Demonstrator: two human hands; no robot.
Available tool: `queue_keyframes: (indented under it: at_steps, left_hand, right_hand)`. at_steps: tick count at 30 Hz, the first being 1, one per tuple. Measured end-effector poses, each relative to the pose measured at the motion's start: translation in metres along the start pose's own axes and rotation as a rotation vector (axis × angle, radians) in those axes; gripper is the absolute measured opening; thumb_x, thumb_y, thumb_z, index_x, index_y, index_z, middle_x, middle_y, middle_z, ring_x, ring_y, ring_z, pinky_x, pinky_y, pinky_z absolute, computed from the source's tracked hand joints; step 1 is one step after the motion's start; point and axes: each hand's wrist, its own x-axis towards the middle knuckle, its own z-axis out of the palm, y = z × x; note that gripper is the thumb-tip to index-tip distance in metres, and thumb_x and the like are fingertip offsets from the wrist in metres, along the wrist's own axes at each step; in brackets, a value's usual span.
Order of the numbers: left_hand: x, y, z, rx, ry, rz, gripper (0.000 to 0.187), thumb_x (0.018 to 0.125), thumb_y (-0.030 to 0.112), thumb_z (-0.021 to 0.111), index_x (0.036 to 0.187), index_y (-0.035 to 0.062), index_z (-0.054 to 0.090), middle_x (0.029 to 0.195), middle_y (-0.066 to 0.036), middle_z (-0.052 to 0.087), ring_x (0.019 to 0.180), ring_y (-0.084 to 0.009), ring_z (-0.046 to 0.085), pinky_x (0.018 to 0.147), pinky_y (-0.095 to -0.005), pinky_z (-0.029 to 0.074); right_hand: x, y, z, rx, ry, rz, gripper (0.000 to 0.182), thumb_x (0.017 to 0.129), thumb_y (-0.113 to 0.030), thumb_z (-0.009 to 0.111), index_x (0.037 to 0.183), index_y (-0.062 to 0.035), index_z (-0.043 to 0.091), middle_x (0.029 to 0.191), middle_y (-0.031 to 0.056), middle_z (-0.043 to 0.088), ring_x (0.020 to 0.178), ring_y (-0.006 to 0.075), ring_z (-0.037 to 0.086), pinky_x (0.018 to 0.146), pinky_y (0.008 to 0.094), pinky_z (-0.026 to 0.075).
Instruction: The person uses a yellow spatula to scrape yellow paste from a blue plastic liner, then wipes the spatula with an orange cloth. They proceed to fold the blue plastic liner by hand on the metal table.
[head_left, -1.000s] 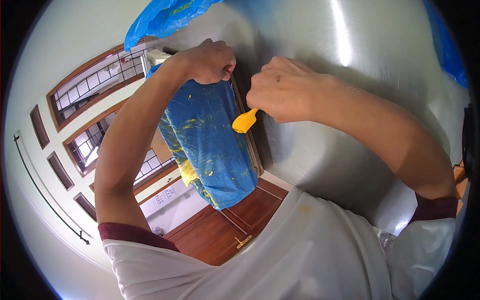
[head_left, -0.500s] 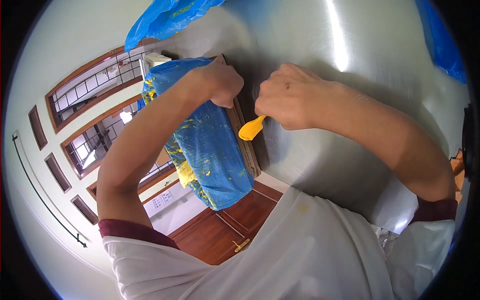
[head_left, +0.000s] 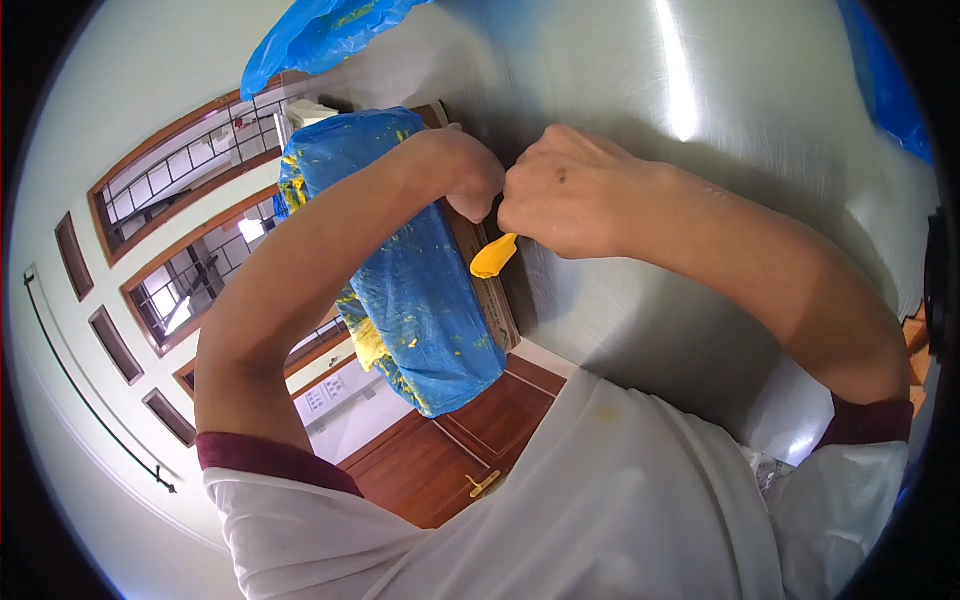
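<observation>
My right hand (head_left: 565, 195) is closed on a small yellow piece (head_left: 492, 257), which looks soft like a balloon and hangs below the fingers. Beside it, almost touching, my left hand (head_left: 468, 178) is closed with its fingers curled; what it pinches, if anything, is hidden. Under my left forearm lies a box wrapped in blue plastic (head_left: 420, 290), marked with yellow bits. A brown cardboard edge (head_left: 497, 310) shows along its right side.
A shiny metal surface (head_left: 750, 110) spans the upper right. Blue plastic sheets hang at the top left (head_left: 330, 40) and top right (head_left: 885, 80). Barred windows (head_left: 190, 185) and a wooden door (head_left: 430, 470) are at the left and below.
My left hand has moved right and slightly down, closer to my right hand. My right hand has shifted slightly left with the yellow piece.
</observation>
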Motion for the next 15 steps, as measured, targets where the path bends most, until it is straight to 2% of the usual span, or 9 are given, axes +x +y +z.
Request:
queue_keyframes:
  at_steps: [3,6,9,12,15]
  left_hand:
    - [-0.005,0.009,-0.013,-0.084,-0.114,-0.036,0.035,0.082,0.028,0.066,0.111,0.0083,0.069,0.113,-0.011,0.067,0.106,-0.0283,0.061,0.091,-0.0408,0.045]
    - [0.032,-0.002,0.017,-0.111,-0.181,0.132,0.036,0.083,0.028,0.066,0.112,0.0073,0.068,0.111,-0.012,0.067,0.102,-0.0285,0.062,0.086,-0.0381,0.048]
    - [0.056,-0.009,0.051,-0.128,-0.141,0.346,0.036,0.083,0.028,0.066,0.112,0.0065,0.068,0.110,-0.013,0.067,0.101,-0.0290,0.062,0.086,-0.0402,0.047]
    - [0.063,-0.004,0.057,-0.057,-0.183,0.299,0.035,0.084,0.021,0.059,0.115,0.0072,0.066,0.111,-0.013,0.067,0.103,-0.0294,0.062,0.087,-0.0403,0.046]
    - [0.029,0.016,0.039,0.004,-0.102,0.105,0.038,0.084,0.018,0.052,0.118,0.0093,0.065,0.114,-0.011,0.066,0.107,-0.0282,0.061,0.089,-0.0409,0.044]
  right_hand:
    - [-0.003,0.001,0.001,0.029,0.059,-0.002,0.008,0.073,-0.008,0.064,0.074,-0.0101,0.071,0.069,0.0090,0.068,0.073,0.0253,0.068,0.060,0.0368,0.051]
    - [-0.010,0.003,-0.011,0.058,0.039,-0.022,0.007,0.072,-0.008,0.065,0.074,-0.0099,0.071,0.070,0.0091,0.068,0.072,0.0252,0.069,0.060,0.0362,0.051]
    - [-0.011,0.005,-0.007,0.078,0.024,-0.045,0.005,0.071,-0.008,0.066,0.072,-0.0093,0.071,0.070,0.0093,0.068,0.072,0.0250,0.069,0.061,0.0360,0.052]
    - [-0.013,0.004,-0.006,0.067,-0.036,-0.049,0.005,0.070,-0.008,0.067,0.072,-0.0091,0.071,0.069,0.0095,0.068,0.073,0.0249,0.069,0.061,0.0357,0.052]
    - [-0.014,0.003,-0.002,0.102,-0.003,-0.061,0.004,0.071,-0.008,0.067,0.072,-0.0086,0.071,0.069,0.0095,0.068,0.073,0.0241,0.069,0.061,0.0349,0.052]
